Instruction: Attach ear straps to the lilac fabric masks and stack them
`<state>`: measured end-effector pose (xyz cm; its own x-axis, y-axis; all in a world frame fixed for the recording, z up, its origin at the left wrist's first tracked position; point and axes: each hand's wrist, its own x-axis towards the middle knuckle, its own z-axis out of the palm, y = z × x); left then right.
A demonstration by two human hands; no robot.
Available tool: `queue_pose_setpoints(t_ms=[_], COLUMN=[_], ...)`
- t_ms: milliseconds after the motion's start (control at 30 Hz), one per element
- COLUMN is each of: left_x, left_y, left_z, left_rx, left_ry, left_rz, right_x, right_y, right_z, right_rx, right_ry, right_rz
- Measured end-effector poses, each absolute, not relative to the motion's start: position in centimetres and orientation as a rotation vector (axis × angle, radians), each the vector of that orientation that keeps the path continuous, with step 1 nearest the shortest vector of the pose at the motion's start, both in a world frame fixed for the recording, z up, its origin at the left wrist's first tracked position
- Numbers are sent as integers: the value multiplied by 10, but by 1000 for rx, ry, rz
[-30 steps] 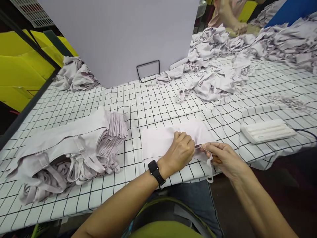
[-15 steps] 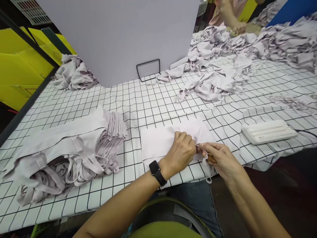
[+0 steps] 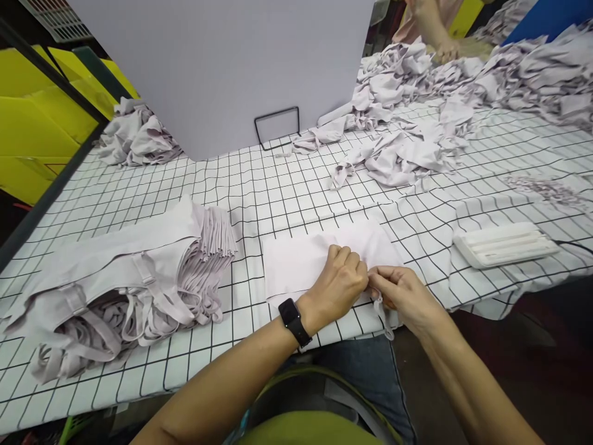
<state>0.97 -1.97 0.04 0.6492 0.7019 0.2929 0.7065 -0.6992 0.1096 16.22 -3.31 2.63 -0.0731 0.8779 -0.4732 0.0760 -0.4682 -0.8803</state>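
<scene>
A pale lilac garment (image 3: 301, 262) lies flat on the checked table (image 3: 287, 191) in front of me. My left hand (image 3: 340, 281), with a black watch on its wrist, is closed and pinches the garment's near right edge. My right hand (image 3: 403, 293) is closed too, fingers touching the left hand, and grips the garment's thin strap (image 3: 384, 318), which hangs over the table edge. Something small and brown shows under its palm; I cannot make it out.
A neat stack of like garments (image 3: 125, 278) sits at my left. Loose piles lie at the back left (image 3: 134, 139) and across the back right (image 3: 417, 142). A white board (image 3: 222, 68) stands behind. A white ribbed box (image 3: 504, 244) rests at right. Another person's hand (image 3: 445, 49) works far back.
My right hand has moved left until its fingers meet my left hand, shortening the strap stretched between them. The left hand has stayed in place.
</scene>
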Motion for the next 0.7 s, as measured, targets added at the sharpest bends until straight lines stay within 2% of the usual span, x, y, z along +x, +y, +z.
queue_pose_setpoints(t_ms=[133, 200, 300, 400, 433, 500, 600, 700], left_x=[8, 4, -14, -43, -53, -71, -87, -90], left_y=[-17, -18, -24, -31, -32, -32, -24, -18], left_z=[2, 6, 16, 25, 26, 22, 10, 5], left_rx=[-2860, -2869, -2982, -3127, -3132, -3092, -3008, -2903], left_ry=[-1244, -1280, -1366, -1436, -1456, -1498, -1576, -1687], left_rz=[-531, -488, -438, -560, -588, -527, -314, -265], right_x=[170, 176, 190, 202, 202, 194, 161, 121], right_y=[-26, -31, -58, -101, -115, -139, -155, -152], right_z=[34, 35, 35, 32, 29, 19, -8, -37], right_rx=[-1554, -1608, -1758, -1897, -1890, -1806, -1635, -1420], right_ry=[-1144, -1232, -1448, -1633, -1677, -1758, -1813, -1823], right_rz=[1756, 1675, 1282, 703, 601, 673, 1120, 1300])
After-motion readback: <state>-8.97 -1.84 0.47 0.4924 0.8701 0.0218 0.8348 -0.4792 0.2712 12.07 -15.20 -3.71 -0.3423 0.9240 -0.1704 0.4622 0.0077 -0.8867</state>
